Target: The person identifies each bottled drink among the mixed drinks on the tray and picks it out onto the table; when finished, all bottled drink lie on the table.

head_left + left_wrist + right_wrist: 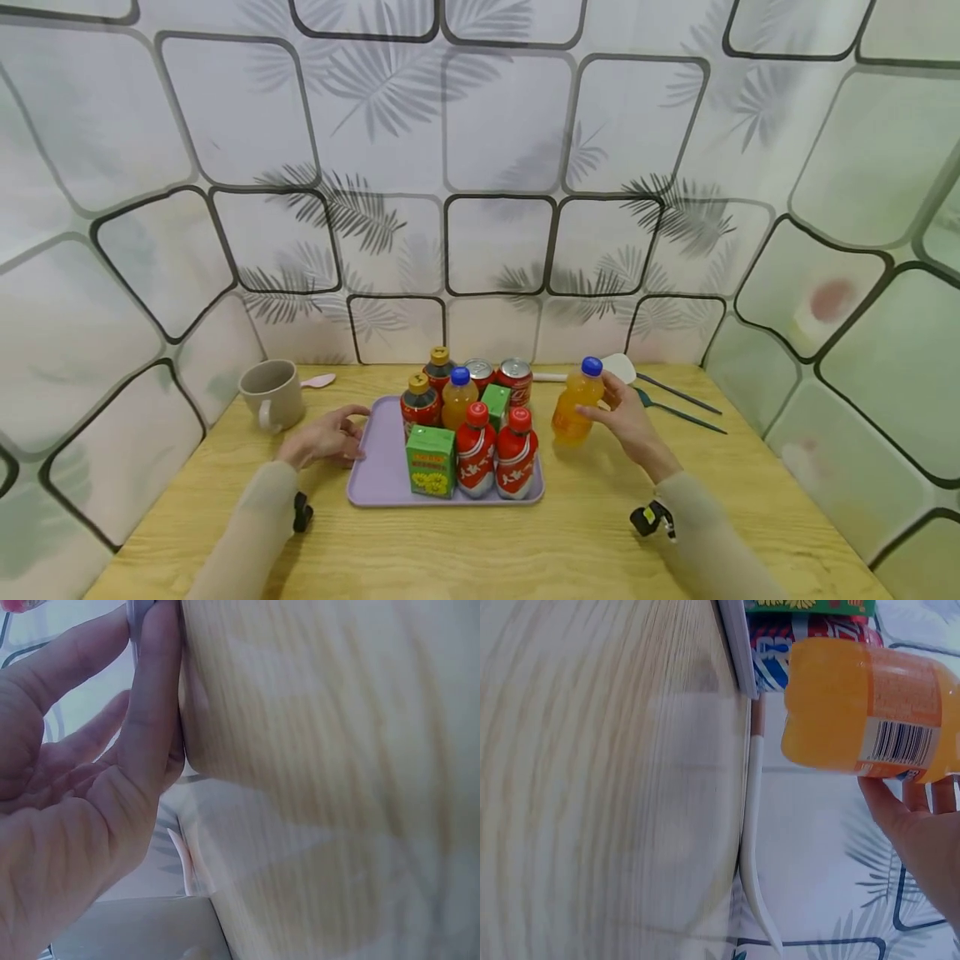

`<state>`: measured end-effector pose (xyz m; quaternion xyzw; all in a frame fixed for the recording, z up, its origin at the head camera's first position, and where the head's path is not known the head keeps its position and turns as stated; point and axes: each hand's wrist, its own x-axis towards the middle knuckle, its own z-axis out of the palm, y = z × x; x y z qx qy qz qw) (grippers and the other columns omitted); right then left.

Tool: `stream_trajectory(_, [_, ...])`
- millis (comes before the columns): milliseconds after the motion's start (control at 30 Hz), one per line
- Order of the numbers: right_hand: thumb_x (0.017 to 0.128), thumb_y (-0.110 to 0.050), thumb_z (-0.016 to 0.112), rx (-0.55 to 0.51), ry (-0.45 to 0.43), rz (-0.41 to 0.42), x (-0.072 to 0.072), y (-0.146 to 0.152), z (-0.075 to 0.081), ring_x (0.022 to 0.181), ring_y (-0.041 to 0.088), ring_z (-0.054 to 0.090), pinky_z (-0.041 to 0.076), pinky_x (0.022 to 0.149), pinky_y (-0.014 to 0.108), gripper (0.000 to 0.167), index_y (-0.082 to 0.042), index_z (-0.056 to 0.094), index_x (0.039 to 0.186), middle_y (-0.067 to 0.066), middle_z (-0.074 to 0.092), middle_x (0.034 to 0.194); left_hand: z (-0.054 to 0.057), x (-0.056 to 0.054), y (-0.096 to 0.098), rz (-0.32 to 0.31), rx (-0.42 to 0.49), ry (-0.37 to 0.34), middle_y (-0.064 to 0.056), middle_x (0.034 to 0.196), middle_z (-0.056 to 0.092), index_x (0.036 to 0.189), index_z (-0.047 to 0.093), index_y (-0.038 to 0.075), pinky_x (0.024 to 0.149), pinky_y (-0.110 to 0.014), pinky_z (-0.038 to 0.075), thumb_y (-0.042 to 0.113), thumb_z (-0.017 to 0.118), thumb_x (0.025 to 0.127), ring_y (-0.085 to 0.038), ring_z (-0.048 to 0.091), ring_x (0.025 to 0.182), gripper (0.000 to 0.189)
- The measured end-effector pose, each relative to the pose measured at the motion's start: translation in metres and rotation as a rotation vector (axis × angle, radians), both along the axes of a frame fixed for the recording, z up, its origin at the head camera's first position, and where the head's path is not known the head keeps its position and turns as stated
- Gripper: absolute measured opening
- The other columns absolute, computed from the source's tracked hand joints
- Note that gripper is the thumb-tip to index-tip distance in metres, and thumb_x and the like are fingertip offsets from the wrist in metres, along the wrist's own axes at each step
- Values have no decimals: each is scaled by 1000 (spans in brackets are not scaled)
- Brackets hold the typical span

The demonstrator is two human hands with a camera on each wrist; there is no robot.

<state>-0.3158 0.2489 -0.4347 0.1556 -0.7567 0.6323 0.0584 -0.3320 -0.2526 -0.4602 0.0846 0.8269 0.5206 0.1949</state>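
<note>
My right hand (632, 423) grips a bottle of orange drink (573, 410) with a blue cap, right of the lilac tray (384, 468). In the right wrist view the bottle's base (802, 712) is raised off the table. My left hand (327, 437) pinches the tray's left rim, thumb and fingers on either side of the edge (137, 626). On the tray are two red bottles (476, 450), green drink cartons (432, 462), another orange drink bottle (459, 402), dark bottles with gold caps (420, 406) and red cans (515, 383).
A grey mug (272, 395) stands at the left, with a pink spoon (318, 381) behind it. Behind the right hand lie a white spatula (619, 367) and dark-handled utensils (686, 415). A patterned curtain (495, 250) closes off the wooden table (480, 550) at back and sides.
</note>
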Motion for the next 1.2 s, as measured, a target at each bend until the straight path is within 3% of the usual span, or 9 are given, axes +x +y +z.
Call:
stream_trajectory(167, [89,-10,71,43,-25,-54,4,16,1,111,-7,52,45,91,12,70,0,33,148,-8,53,126,-2,-2,0,2,30,-21,-13,97,49,143,31,-4,69,-33,59,-9,72,77,-19,58,79,78])
stream_trajectory(467, [89,-11,71,62,-1,-99,5,42,-2,108,-8,54,45,89,10,69,0,35,147,-25,56,116,-1,-3,-5,-23,72,-19,-12,97,51,142,34,-6,70,-33,60,-9,73,77,-18,59,83,76])
stream_trajectory(667, [88,-18,73,111,-20,-163,5,60,-3,105,-10,53,43,88,7,75,-3,34,149,-25,55,115,-2,-3,-4,17,72,-54,-12,98,51,140,37,-3,70,-35,60,-10,73,77,-18,58,83,73])
stream_trajectory(867, [87,-15,74,69,-23,-201,3,74,-5,103,-10,54,44,87,6,74,1,34,148,-29,55,111,-2,-3,-3,39,80,-63,-11,97,50,138,38,-3,69,-35,60,-12,72,77,-18,59,81,70])
stream_trajectory(1200, [84,-21,78,69,-118,-304,4,94,-5,102,-13,52,43,84,5,81,-5,34,151,-31,54,110,-3,-3,-2,61,73,-65,-11,96,49,135,41,-2,68,-34,60,-12,72,76,-18,59,77,68])
